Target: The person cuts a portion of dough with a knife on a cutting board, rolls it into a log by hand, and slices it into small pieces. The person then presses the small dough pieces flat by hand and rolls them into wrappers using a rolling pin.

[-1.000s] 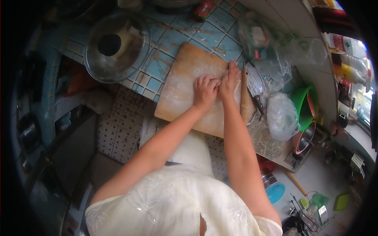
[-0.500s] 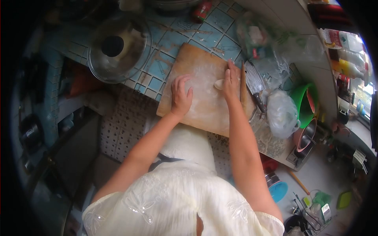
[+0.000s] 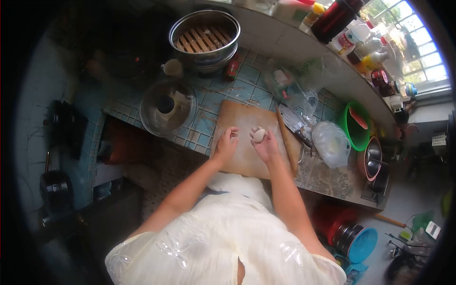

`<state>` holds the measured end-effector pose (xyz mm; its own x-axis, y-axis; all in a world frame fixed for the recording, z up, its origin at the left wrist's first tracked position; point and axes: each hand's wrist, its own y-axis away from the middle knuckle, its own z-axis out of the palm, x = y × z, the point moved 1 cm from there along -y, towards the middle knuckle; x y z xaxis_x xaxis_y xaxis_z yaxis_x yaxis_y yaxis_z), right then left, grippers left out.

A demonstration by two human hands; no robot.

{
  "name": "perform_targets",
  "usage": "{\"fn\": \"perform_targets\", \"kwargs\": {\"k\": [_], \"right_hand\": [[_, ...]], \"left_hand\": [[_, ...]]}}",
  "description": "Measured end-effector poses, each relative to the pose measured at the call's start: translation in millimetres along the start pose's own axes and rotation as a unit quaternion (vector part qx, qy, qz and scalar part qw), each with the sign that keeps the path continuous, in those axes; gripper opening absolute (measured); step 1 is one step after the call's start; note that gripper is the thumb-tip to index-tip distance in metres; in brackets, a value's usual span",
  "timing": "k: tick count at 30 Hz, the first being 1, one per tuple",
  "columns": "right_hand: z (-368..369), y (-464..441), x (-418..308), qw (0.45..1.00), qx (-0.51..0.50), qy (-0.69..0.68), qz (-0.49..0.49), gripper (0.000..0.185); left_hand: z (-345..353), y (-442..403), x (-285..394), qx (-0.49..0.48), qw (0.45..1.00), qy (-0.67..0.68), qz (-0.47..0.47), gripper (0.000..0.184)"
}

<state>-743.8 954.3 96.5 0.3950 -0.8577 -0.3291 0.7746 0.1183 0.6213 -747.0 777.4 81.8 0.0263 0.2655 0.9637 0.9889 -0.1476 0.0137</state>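
Observation:
A small, pale, rounded piece of dough (image 3: 259,135) rests in my right hand (image 3: 267,146), which is turned palm up with its fingers curled around it. My left hand (image 3: 225,146) is over the left part of the flour-dusted wooden board (image 3: 244,164), its fingers loosely bent and apart, with nothing visible in them. Along the board's right edge lies a rolling pin (image 3: 288,142). Just beyond it is a knife (image 3: 295,124) with a wide blade and dark handle.
A glass lid (image 3: 151,111) lies on the blue tiled counter, left of the board. Behind it stands a steamer pot (image 3: 204,54) with a slatted rack, near a red can (image 3: 232,69). To the right are a plastic bag (image 3: 331,145), a green basin (image 3: 349,135) and a pink bowl (image 3: 363,164).
My right hand has turned palm up and lifted the dough from the board. My left hand has shifted slightly on the board's left side. The view has tilted up, showing the steamer and window.

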Motion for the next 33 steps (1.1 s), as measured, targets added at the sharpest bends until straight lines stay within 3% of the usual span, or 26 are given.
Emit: {"fn": "perform_targets", "kwargs": {"k": [3, 7, 9, 13, 15, 16, 17, 18, 19, 21, 22, 23, 24, 27, 29, 30, 32, 33], "right_hand": [[12, 6, 7, 0.988, -0.074, 0.094, -0.100, 0.025], [31, 25, 12, 0.971, -0.070, 0.141, -0.179, 0.032], [37, 32, 19, 0.965, 0.041, 0.132, -0.223, 0.040], [29, 33, 33, 0.946, 0.126, 0.151, -0.256, 0.038], [24, 34, 37, 0.901, 0.096, 0.316, -0.281, 0.036], [24, 34, 44, 0.899, 0.096, 0.318, -0.285, 0.036], [29, 33, 52, 0.839, 0.052, 0.380, -0.385, 0.036], [35, 33, 52, 0.762, 0.006, 0.435, -0.480, 0.043], [41, 38, 45, 0.757, 0.002, 0.434, -0.488, 0.043], [44, 48, 37, 0.846, -0.043, 0.354, -0.396, 0.060], [41, 50, 26, 0.844, -0.047, 0.353, -0.400, 0.060], [37, 52, 12, 0.775, 0.015, 0.426, -0.466, 0.060], [35, 55, 0, 0.691, 0.077, 0.490, -0.525, 0.060], [52, 80, 15, 0.728, -0.019, 0.462, -0.507, 0.060], [56, 91, 5, 0.752, -0.069, 0.445, -0.481, 0.056], [55, 89, -13, 0.749, -0.077, 0.444, -0.485, 0.056], [37, 81, -50, 0.684, 0.011, 0.500, -0.531, 0.054], [25, 71, -60, 0.655, 0.073, 0.483, -0.576, 0.051]], "left_hand": [[-5, 0, 8, -0.017, 0.999, 0.022, 0.017, 0.032], [-9, 4, 22, -0.082, 0.996, 0.025, 0.030, 0.030], [-6, 1, 25, -0.111, 0.993, 0.020, 0.046, 0.030], [13, 6, 31, -0.159, 0.981, 0.109, 0.002, 0.026], [26, 5, 34, -0.148, 0.980, 0.131, -0.006, 0.029], [34, 2, 33, -0.117, 0.957, 0.256, -0.063, 0.039], [42, -2, 32, -0.085, 0.915, 0.376, -0.116, 0.049], [43, -4, 48, -0.087, 0.915, 0.378, -0.106, 0.049], [41, 0, 71, -0.090, 0.913, 0.380, -0.118, 0.056], [43, 12, 92, -0.094, 0.912, 0.378, -0.126, 0.062], [48, 20, 96, -0.155, 0.910, 0.367, -0.111, 0.065], [53, 25, 102, -0.216, 0.905, 0.353, -0.097, 0.068], [55, 24, 114, -0.217, 0.907, 0.350, -0.090, 0.068], [65, 7, 145, -0.214, 0.884, 0.400, -0.115, 0.070], [74, -8, 150, -0.078, 0.908, 0.403, -0.082, 0.069], [81, -7, 154, -0.075, 0.910, 0.402, -0.073, 0.069], [99, 15, 157, -0.215, 0.902, 0.375, -0.008, 0.067], [109, 24, 150, -0.186, 0.914, 0.361, 0.001, 0.057]]}}
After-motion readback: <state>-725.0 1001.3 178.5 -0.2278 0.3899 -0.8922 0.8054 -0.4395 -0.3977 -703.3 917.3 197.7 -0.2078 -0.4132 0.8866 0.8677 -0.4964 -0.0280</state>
